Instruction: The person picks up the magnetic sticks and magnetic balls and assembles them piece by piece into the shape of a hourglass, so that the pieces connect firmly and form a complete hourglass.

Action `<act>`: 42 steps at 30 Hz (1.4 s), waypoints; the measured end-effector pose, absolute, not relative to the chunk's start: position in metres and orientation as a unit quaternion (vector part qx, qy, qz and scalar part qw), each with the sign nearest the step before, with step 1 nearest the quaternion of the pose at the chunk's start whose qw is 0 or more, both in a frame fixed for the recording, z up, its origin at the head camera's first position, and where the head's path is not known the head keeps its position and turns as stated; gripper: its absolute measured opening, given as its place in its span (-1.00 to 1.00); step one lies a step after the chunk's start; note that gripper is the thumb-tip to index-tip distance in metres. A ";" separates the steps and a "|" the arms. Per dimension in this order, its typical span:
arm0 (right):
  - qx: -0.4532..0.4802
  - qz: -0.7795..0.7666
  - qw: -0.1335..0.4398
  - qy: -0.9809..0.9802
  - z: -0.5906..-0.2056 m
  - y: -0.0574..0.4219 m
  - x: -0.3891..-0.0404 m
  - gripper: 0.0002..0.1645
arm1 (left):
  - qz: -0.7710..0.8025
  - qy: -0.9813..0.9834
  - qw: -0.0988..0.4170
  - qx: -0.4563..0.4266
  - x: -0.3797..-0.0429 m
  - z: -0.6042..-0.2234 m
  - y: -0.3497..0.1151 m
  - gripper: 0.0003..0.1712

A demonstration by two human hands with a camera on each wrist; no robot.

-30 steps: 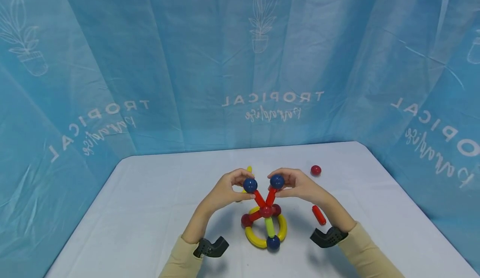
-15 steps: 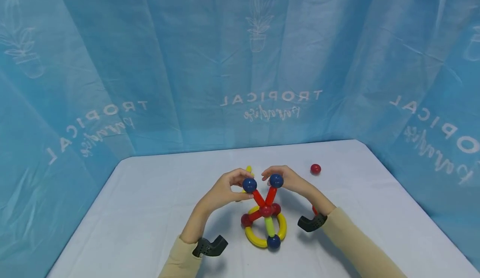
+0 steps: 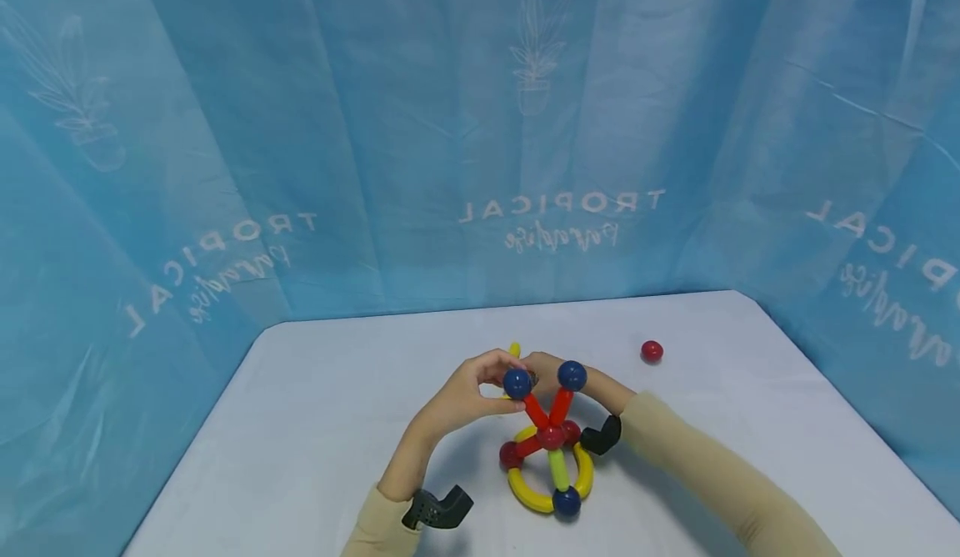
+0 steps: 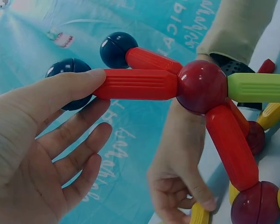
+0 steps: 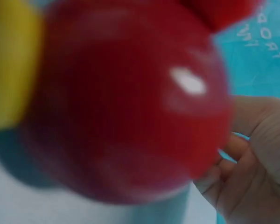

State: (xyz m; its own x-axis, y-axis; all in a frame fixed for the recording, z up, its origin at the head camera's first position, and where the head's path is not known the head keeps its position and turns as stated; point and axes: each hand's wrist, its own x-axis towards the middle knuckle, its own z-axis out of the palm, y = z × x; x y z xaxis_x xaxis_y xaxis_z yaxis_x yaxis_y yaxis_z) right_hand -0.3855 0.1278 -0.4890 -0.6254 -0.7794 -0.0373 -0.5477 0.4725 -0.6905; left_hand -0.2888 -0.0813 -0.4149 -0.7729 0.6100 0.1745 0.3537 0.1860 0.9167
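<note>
A magnetic ball-and-stick structure stands on the table: a yellow ring (image 3: pixel 534 500) at its base, a red centre ball (image 3: pixel 551 436), a green stick (image 3: pixel 558 470), and two raised red sticks topped by blue balls (image 3: pixel 572 375). My left hand (image 3: pixel 474 392) pinches the left raised red stick (image 4: pixel 140 84) just below its blue ball (image 4: pixel 71 81), between thumb and index finger. Behind the structure, my right hand (image 4: pixel 179 158) pinches a yellow stick (image 4: pixel 199 214) low at the table. In the right wrist view a blurred red ball (image 5: pixel 130 102) hides most of the right fingers.
A loose red ball (image 3: pixel 652 351) lies toward the back right of the white table (image 3: pixel 337 424). Another yellow piece (image 3: pixel 514 348) shows behind the hands. A loose red stick (image 4: pixel 267 66) appears beyond the right cuff. Blue curtains (image 3: pixel 405 165) surround the table.
My right hand has left the right-hand blue ball and moved left, behind the structure, to a yellow stick. The left hand keeps its hold. The right arm now covers the loose red stick in the head view.
</note>
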 end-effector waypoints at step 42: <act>-0.106 -0.658 0.231 0.709 -0.387 0.168 -0.298 -0.52 | 0.542 0.767 0.107 0.326 -0.291 -0.412 -0.081 -0.19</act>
State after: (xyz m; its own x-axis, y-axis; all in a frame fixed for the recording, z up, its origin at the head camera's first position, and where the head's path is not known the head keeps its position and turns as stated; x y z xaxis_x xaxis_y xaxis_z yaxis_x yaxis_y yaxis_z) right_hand -0.2976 0.1681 -0.3870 -0.8712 -0.4536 -0.1876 0.1538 0.1107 -0.9819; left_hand -0.2911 -0.0815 -0.4123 -0.7649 0.6157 0.1894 0.3845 0.2005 0.9011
